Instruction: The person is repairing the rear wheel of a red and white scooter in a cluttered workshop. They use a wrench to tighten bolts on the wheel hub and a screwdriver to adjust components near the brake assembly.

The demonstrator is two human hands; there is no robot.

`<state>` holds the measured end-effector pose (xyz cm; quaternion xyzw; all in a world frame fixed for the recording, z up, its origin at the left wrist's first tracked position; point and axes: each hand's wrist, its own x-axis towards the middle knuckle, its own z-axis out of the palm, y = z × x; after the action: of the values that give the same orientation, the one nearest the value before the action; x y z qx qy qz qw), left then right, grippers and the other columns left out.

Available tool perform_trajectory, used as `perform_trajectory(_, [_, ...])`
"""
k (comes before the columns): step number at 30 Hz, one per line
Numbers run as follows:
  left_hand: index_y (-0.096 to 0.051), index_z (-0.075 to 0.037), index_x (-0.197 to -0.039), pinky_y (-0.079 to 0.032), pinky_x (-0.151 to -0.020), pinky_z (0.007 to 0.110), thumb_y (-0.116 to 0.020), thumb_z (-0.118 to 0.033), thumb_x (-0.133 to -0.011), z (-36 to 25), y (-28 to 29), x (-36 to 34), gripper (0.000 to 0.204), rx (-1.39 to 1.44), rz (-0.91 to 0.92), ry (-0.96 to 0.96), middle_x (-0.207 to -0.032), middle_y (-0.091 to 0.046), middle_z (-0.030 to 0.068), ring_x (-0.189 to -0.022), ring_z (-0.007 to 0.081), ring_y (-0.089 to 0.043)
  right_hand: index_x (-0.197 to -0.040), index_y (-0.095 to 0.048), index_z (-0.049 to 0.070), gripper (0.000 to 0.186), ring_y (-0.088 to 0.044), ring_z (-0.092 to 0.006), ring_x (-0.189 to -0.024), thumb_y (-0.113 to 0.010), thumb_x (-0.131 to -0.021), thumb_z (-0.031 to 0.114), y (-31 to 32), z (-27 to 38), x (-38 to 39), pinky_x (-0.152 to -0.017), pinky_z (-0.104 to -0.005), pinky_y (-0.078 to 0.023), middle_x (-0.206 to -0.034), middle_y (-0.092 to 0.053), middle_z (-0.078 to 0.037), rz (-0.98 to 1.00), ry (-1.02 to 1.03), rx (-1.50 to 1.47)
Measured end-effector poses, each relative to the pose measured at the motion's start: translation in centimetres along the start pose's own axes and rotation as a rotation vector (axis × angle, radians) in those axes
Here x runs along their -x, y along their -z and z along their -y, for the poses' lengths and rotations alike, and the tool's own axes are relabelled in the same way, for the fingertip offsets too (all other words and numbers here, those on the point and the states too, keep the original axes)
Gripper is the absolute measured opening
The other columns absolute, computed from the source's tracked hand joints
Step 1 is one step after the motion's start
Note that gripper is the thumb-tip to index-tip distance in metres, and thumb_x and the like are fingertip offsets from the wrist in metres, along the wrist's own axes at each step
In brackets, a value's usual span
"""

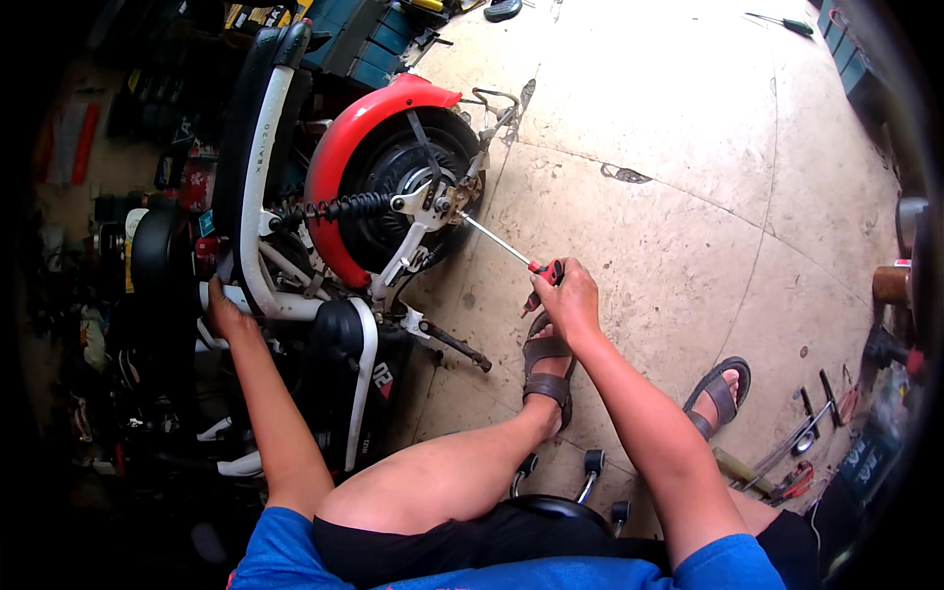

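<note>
A small white-framed electric bike [261, 197] stands at the left, its wheel [393, 177] under a red fender [334, 147]. My right hand [572, 300] is closed round the red and black handle of a T-handle wrench [500, 243]. The wrench's long metal shaft reaches to the hardware by the wheel's axle [447, 205]; the exact contact at its tip is too small to make out. My left hand [226, 313] grips a white frame tube [236, 297], with some fingers hidden behind it. A black coil shock absorber [339, 208] runs between frame and axle bracket.
A kickstand-like bar [457, 349] juts out below the wheel. Between my feet stands a wheeled stool base [590, 472]. Loose hand tools [816, 423] lie at the right, a screwdriver [795, 27] at the far right. Teal bins [359, 44] stand behind the bike.
</note>
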<state>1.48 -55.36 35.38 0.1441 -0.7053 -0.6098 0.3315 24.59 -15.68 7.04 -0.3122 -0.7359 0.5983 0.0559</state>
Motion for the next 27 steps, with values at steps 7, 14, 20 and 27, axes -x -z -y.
perform_trajectory(7, [-0.066, 0.003, -0.114, -0.056, -0.085, 0.037, -0.078, -0.02, -0.081, 1.4, 1.1, -2.3, 0.042, -0.014, -0.013, -0.023, -0.107, -0.069, 0.0109, -0.094, 0.0243, -0.068, -0.086, -0.061, -0.002, 0.024, -0.065, -0.035, -0.089, -0.073, -0.079, 0.018, -0.8, 0.7, 0.3, -0.081, -0.0432, -0.052, -0.086, -0.067, -0.018, 0.018, -0.026, 0.02])
perform_trajectory(14, [-0.068, 0.005, -0.103, -0.057, -0.076, 0.038, -0.079, -0.019, -0.08, 1.9, 0.8, -1.7, 0.035, -0.009, -0.039, -0.034, -0.098, -0.07, 0.0119, -0.084, 0.0234, -0.068, -0.094, -0.06, 0.0, 0.026, -0.065, -0.0382, -0.089, -0.074, -0.082, 0.019, -1.4, 1.2, 0.6, -0.078, -0.0452, -0.052, -0.09, -0.065, -0.02, -0.129, 0.081, 0.135])
perform_trajectory(20, [-0.067, 0.006, -0.106, -0.054, -0.077, 0.036, -0.08, -0.014, -0.074, 0.2, 1.3, -0.4, 0.04, 0.015, -0.088, -0.124, -0.102, -0.069, 0.0118, -0.084, 0.0242, -0.067, -0.103, -0.06, 0.004, 0.032, -0.067, -0.0382, -0.085, -0.076, -0.084, 0.024, -3.4, 3.1, 2.9, -0.076, -0.0454, -0.053, -0.091, -0.068, -0.017, -0.155, 0.175, 0.208])
perform_trajectory(27, [-0.067, 0.01, -0.115, -0.049, -0.094, 0.038, -0.076, -0.036, -0.078, -1.1, -0.5, 2.0, 0.059, -0.242, -0.07, -0.022, -0.119, -0.069, 0.02, -0.106, 0.0287, -0.067, -0.104, -0.061, 0.007, 0.031, -0.071, -0.0327, -0.076, -0.075, -0.085, 0.027, -2.5, 5.4, 3.1, -0.073, -0.0427, -0.053, -0.077, -0.072, -0.012, -0.185, 0.074, 0.301])
